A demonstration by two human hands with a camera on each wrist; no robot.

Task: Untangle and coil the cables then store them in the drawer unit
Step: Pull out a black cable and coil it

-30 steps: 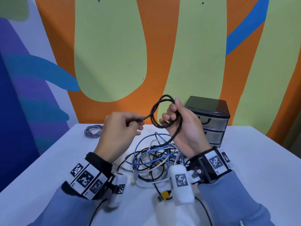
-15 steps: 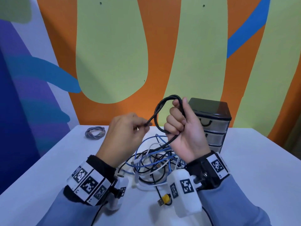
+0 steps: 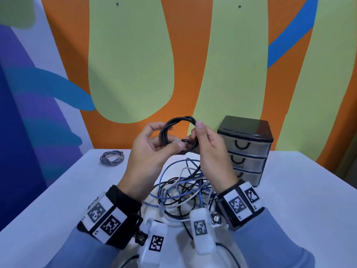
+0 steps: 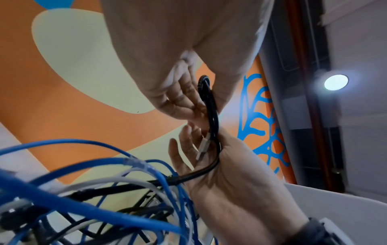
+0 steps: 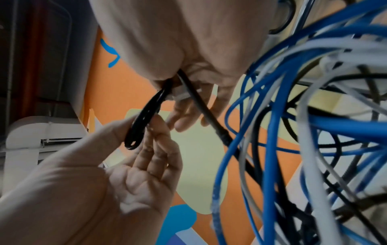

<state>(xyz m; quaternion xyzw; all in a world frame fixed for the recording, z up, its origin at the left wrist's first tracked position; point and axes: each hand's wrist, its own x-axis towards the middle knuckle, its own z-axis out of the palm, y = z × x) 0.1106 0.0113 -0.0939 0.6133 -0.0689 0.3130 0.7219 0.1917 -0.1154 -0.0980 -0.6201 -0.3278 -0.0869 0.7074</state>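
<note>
A small black cable coil (image 3: pixel 178 135) is held above the tangled cables (image 3: pixel 185 187) on the table (image 3: pixel 289 200), pinched by the left hand (image 3: pixel 148 151) and right hand (image 3: pixel 210 149), near the drawer unit (image 3: pixel 246 149).

Staged recording room, bold painted mural wall (image 3: pixel 131 74), plain white table (image 3: pixel 289 190), small plastic drawer unit (image 3: pixel 247 151)

We see both hands (image 5: pixel 134 179) pinching the black coil (image 5: pixel 144 122) (tangled blue cables (image 5: pixel 272 132) just right of it).
</note>
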